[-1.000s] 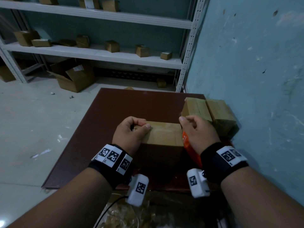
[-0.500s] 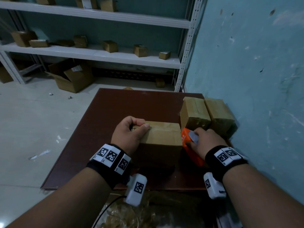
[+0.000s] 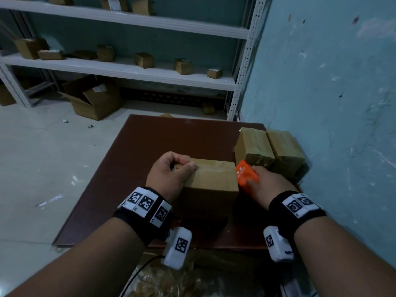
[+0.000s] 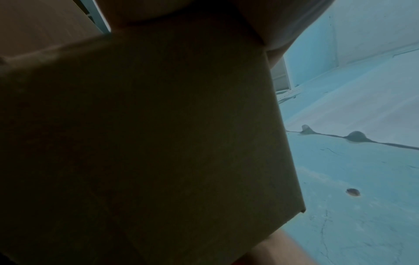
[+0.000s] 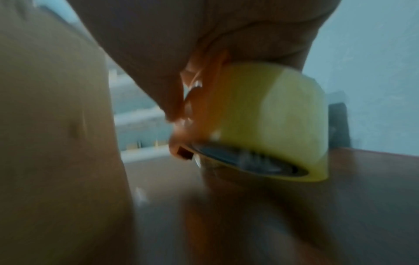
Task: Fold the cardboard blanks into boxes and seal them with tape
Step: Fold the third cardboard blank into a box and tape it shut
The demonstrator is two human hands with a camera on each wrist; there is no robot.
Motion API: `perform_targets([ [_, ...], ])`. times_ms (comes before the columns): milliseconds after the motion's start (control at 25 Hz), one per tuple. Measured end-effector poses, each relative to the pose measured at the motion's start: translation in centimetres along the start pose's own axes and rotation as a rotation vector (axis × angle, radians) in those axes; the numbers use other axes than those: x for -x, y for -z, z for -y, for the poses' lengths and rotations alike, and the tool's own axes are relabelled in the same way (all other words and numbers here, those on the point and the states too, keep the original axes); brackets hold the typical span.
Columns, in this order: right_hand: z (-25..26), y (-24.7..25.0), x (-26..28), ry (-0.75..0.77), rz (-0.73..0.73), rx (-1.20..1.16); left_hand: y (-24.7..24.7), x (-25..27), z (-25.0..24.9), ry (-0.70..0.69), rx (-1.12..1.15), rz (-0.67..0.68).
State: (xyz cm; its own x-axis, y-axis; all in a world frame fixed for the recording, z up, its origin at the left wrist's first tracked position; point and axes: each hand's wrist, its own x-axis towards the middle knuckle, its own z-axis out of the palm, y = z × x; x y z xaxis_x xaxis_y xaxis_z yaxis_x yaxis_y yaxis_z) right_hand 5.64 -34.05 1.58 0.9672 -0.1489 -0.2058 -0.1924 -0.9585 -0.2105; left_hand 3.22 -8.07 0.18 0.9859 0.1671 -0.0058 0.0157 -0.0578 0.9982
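Note:
A folded brown cardboard box stands on the dark red table; it fills the left wrist view as a shadowed cardboard face. My left hand grips its top left corner, thumb lying on the lid. At the box's right side my right hand holds an orange tape dispenser. The right wrist view shows the dispenser's orange frame and its yellowish tape roll just above the tabletop, beside the box wall.
Two sealed boxes stand side by side at the table's back right against the blue wall. White shelving with small boxes runs along the back. An open carton lies on the floor. Plastic wrapping sits below the table's near edge.
My right hand left the box's top right corner, dropped to its right side and took hold of the orange tape dispenser. The left hand has kept its grip on the box.

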Motion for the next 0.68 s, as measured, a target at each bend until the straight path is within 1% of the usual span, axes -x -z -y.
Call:
perform_targets([
  [120, 0.8, 3.6, 2.0, 0.118, -0.173, -0.153, 0.1, 0.0, -0.1, 0.009, -0.002, 0.013],
  [240, 2.2, 7.2, 4.2, 0.231, -0.378, -0.219, 0.2, -0.1, -0.3, 0.020, -0.006, 0.048],
  [320, 3.1, 9.0, 5.5, 0.297, -0.458, -0.317, 0.2, 0.0, -0.4, 0.017, -0.024, 0.064],
  [360, 3.5, 9.6, 5.9, 0.331, -0.475, -0.370, 0.2, -0.1, -0.3, 0.003, -0.026, 0.059],
  [440, 4.5, 9.6, 6.4, 0.404, -0.438, -0.505, 0.0, -0.1, -0.4, -0.022, -0.017, 0.057],
  [520, 5.9, 8.8, 6.4, 0.448, -0.309, -0.638, 0.0, -0.1, -0.4, -0.008, -0.008, 0.077],
  [600, 7.0, 7.8, 6.1, 0.448, -0.209, -0.660, 0.0, 0.0, -0.7, 0.055, 0.064, 0.119],
  [680, 7.7, 7.5, 5.6, 0.436, -0.174, -0.671, 0.1, 0.2, -1.1, 0.084, 0.121, 0.116],
])
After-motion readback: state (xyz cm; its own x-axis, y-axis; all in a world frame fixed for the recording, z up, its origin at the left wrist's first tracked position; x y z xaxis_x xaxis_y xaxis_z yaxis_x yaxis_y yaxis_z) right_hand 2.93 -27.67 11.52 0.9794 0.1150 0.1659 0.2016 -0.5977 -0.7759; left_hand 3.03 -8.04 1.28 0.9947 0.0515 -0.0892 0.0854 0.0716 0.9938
